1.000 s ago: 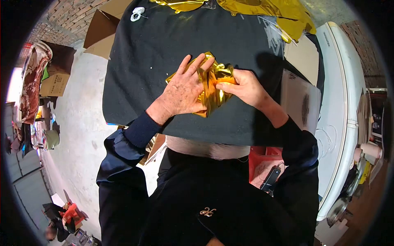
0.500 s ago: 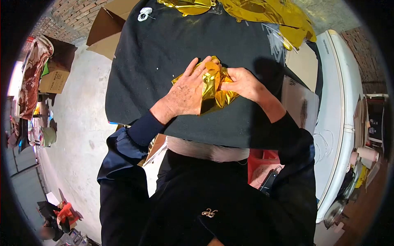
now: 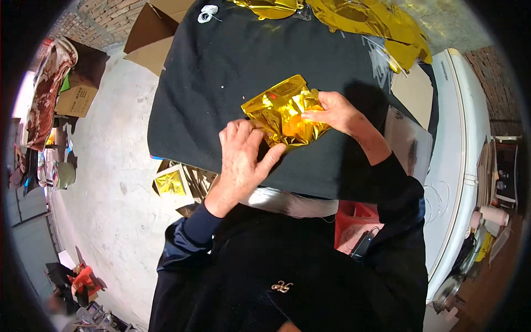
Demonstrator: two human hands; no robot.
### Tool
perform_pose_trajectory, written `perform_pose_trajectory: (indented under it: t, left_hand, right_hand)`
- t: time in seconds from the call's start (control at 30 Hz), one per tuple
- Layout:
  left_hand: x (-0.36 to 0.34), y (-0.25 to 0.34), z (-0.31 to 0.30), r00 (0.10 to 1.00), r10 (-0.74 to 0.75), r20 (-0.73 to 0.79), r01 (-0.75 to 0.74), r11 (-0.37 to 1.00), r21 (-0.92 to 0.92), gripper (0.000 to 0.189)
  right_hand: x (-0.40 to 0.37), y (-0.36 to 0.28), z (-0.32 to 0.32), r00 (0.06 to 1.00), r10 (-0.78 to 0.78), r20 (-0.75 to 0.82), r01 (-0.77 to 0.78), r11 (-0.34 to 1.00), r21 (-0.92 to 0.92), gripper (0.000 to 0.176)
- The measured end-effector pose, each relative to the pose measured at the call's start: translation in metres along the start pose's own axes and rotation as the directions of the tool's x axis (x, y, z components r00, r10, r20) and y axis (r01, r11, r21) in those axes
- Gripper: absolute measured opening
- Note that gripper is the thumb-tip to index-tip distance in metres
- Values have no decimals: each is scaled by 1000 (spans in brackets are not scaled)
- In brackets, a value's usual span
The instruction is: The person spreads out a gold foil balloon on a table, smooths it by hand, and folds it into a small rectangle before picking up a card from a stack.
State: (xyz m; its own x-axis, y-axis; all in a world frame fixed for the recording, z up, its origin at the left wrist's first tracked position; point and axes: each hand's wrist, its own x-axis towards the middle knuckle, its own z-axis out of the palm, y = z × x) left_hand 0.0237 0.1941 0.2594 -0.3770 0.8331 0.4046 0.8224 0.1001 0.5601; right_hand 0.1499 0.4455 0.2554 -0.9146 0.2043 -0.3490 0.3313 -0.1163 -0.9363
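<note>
Foil (image 3: 279, 110) crumpled on table (image 3: 221, 66), held at two edges: risk of spring-back.
Right hand (image 3: 337, 113) grip pinched on right edge; left hand (image 3: 243, 152) curled at lower left corner (pinching or only pressing, cannot tell). Likely on loosened pinch: unfolding. On hard pull between hands: creasing or tearing.

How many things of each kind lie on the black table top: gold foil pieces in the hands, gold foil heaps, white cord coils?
Gold foil piece, pinched by the right hand: 1
Gold foil heap at the far edge: 1
White cord coil: 1
Total: 3
</note>
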Motion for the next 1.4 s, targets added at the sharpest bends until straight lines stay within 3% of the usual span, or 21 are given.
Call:
perform_pose_trajectory:
  t: [0.17,0.3,0.5,0.6,0.93,1.1,1.17,1.23,1.3,1.4]
  left_hand:
    - [-7,11,24,990,-100,-97,98,995,-26,23]
    - [-10,12,32,983,-99,-152,112,991,79,19]
    - [-8,17,33,982,-100,-159,123,982,143,20]
    - [-8,18,30,979,-145,-145,159,983,95,21]
    - [-14,15,27,984,-131,-119,147,979,141,20]
    - [-7,12,20,978,-123,-169,133,990,48,34]
    - [5,3,15,974,-69,-215,97,988,122,43]
    - [22,-8,12,965,15,-262,0,998,58,50]
    - [28,-22,15,990,-58,-128,36,984,-172,61]
    - [30,-34,19,998,-34,-48,25,984,-179,69]
  right_hand:
    - [1,3,-4,999,9,-35,-12,997,-79,33]
    - [-1,1,-1,999,-4,-42,3,999,-33,32]
    - [-2,-3,0,996,26,-82,-37,991,-132,31]
    - [2,6,-3,998,-3,-61,1,999,-37,31]
    - [1,5,-5,997,1,-80,-12,990,-144,33]
    - [-1,1,-4,998,22,-58,-29,991,-128,31]
    - [1,5,-6,996,44,-71,-54,987,-154,31]
    - [1,7,-6,995,44,-90,-59,984,-168,31]
    - [0,6,-4,994,18,-111,-37,984,-174,32]
    - [-2,5,-2,996,-9,-86,0,995,-95,32]
